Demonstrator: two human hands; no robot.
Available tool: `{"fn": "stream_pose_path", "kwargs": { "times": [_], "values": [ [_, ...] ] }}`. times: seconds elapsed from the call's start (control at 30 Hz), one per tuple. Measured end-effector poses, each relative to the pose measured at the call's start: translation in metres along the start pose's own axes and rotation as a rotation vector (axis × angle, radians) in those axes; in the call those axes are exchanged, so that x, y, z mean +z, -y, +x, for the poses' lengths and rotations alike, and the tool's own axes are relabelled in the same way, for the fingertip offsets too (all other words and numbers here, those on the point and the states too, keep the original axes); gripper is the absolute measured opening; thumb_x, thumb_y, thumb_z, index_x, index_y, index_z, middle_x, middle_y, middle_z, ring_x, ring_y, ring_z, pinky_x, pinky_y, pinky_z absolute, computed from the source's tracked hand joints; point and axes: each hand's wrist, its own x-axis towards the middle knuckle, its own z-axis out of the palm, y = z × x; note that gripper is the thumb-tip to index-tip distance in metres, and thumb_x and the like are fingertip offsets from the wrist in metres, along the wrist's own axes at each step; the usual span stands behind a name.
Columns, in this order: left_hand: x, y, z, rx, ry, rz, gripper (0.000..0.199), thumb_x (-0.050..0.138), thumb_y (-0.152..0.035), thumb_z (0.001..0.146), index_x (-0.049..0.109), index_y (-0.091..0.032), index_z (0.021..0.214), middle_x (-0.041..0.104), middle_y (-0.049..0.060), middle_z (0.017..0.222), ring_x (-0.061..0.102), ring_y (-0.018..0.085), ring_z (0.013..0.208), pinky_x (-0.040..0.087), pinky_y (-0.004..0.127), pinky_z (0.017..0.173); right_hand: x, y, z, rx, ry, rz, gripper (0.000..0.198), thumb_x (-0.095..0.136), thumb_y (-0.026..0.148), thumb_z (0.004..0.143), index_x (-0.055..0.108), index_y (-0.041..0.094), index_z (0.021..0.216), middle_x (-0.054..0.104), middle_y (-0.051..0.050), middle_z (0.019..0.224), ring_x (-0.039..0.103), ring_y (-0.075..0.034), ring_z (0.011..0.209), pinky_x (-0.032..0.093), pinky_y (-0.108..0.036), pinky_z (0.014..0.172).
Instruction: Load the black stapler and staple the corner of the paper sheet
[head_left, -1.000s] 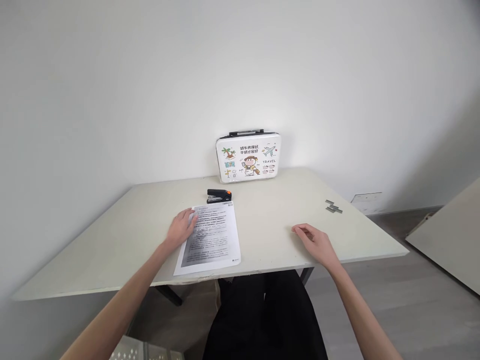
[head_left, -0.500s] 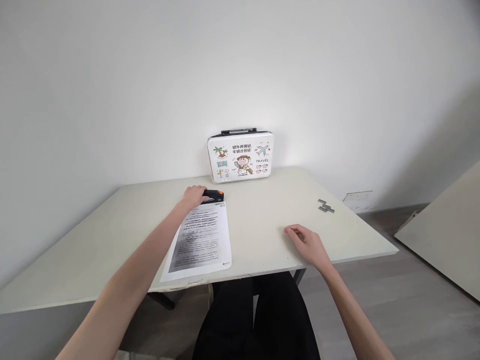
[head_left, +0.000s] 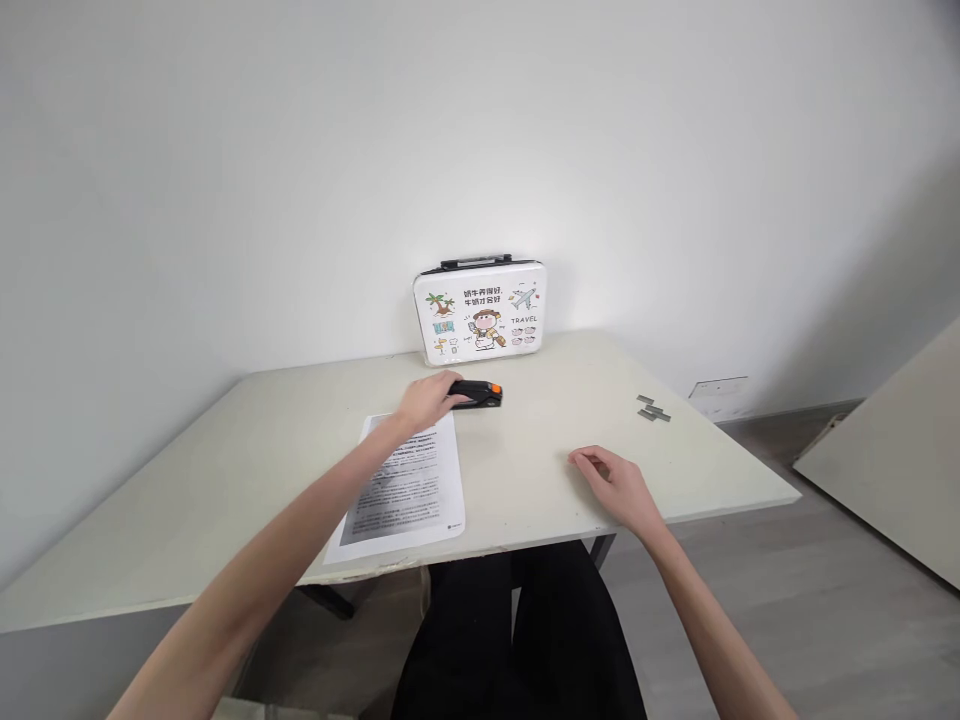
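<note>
My left hand (head_left: pixel 429 398) is closed around a black stapler (head_left: pixel 478 393) with an orange tip that points right. It is at or just above the table, beyond the top of a printed sheet of paper (head_left: pixel 409 500); my hand and forearm cover part of the page. Over to the right, my right hand (head_left: pixel 611 485) rests near the table's front edge with its fingers curled together. Nothing shows in it. Several grey staple strips (head_left: pixel 654 409) lie beyond my right hand, toward the table's right edge.
A white case (head_left: pixel 484 315) with cartoon prints and a black handle stands upright at the back of the pale table (head_left: pixel 225 480), against the wall. A wall plate (head_left: pixel 718 387) is right of the table. A white panel (head_left: pixel 892 465) stands at the far right.
My left hand has moved right with the stapler, from the paper's top edge to a spot past its upper right corner. My right hand has stayed in place.
</note>
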Motion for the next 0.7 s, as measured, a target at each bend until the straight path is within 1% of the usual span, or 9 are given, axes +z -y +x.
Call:
{"fn": "stream_pose_path", "kwargs": {
  "times": [0.1,0.17,0.23,0.33,0.43,0.57,0.63,0.7],
  "values": [
    [0.011,-0.043,-0.001,0.106,0.034,-0.044,0.037,0.051,-0.054,0.103,0.064,-0.026,0.124,0.073,0.006,0.122,0.071,0.026,0.103,0.050,0.034,0.084,0.000,0.000,0.000,-0.010,0.002,0.001,0.041,0.050,0.059,0.097,0.073,0.026,0.101,0.079,-0.010,0.111,0.073,-0.029,0.098,0.055,-0.038,0.082],
    [0.019,-0.068,-0.004,0.170,0.061,-0.070,0.036,0.053,-0.053,0.102,0.064,-0.026,0.123,0.073,0.006,0.119,0.071,0.025,0.101,0.050,0.033,0.083,0.001,-0.001,0.001,-0.010,-0.023,0.016,0.040,0.051,0.059,0.097,0.072,0.026,0.104,0.079,-0.010,0.112,0.073,-0.028,0.097,0.055,-0.038,0.083],
    [0.026,-0.087,-0.007,0.216,0.087,-0.091,0.034,0.055,-0.052,0.101,0.064,-0.026,0.121,0.074,0.006,0.117,0.072,0.025,0.100,0.051,0.033,0.082,0.001,-0.002,0.002,0.011,-0.081,0.038,0.040,0.052,0.060,0.097,0.070,0.026,0.109,0.078,-0.010,0.115,0.073,-0.027,0.098,0.055,-0.038,0.085],
    [0.033,-0.107,-0.012,0.248,0.115,-0.111,0.031,0.056,-0.050,0.101,0.064,-0.026,0.118,0.074,0.006,0.115,0.072,0.025,0.098,0.051,0.034,0.079,0.002,-0.004,0.003,0.042,-0.150,0.071,0.043,0.050,0.060,0.098,0.066,0.025,0.116,0.075,-0.012,0.122,0.072,-0.027,0.106,0.055,-0.040,0.092],
    [0.039,-0.119,-0.018,0.242,0.112,-0.137,0.029,0.056,-0.049,0.102,0.064,-0.025,0.118,0.074,0.007,0.114,0.073,0.026,0.096,0.051,0.036,0.076,0.002,-0.003,0.004,0.048,-0.158,0.082,0.044,0.046,0.060,0.100,0.064,0.024,0.118,0.073,-0.012,0.126,0.069,-0.028,0.114,0.053,-0.042,0.098],
    [0.049,-0.126,-0.025,0.230,0.103,-0.195,0.031,0.054,-0.050,0.102,0.063,-0.026,0.120,0.073,0.007,0.115,0.072,0.026,0.096,0.052,0.037,0.077,0.001,-0.002,0.003,0.049,-0.149,0.066,0.044,0.045,0.060,0.100,0.066,0.024,0.117,0.073,-0.012,0.125,0.069,-0.029,0.112,0.054,-0.042,0.096],
    [0.054,-0.123,-0.025,0.245,0.082,-0.204,0.036,0.050,-0.055,0.104,0.064,-0.026,0.121,0.073,0.007,0.115,0.071,0.025,0.096,0.053,0.037,0.081,0.001,-0.001,0.003,0.052,-0.142,0.056,0.044,0.045,0.059,0.100,0.067,0.025,0.116,0.074,-0.012,0.122,0.070,-0.028,0.110,0.055,-0.041,0.094],
    [0.058,-0.111,-0.022,0.230,0.022,-0.177,0.040,0.040,-0.055,0.107,0.066,-0.026,0.120,0.073,0.007,0.115,0.070,0.024,0.100,0.052,0.038,0.089,0.001,-0.002,0.003,0.049,-0.143,0.050,0.043,0.045,0.059,0.100,0.067,0.025,0.115,0.075,-0.011,0.121,0.070,-0.028,0.108,0.055,-0.041,0.093]
  ]
}}
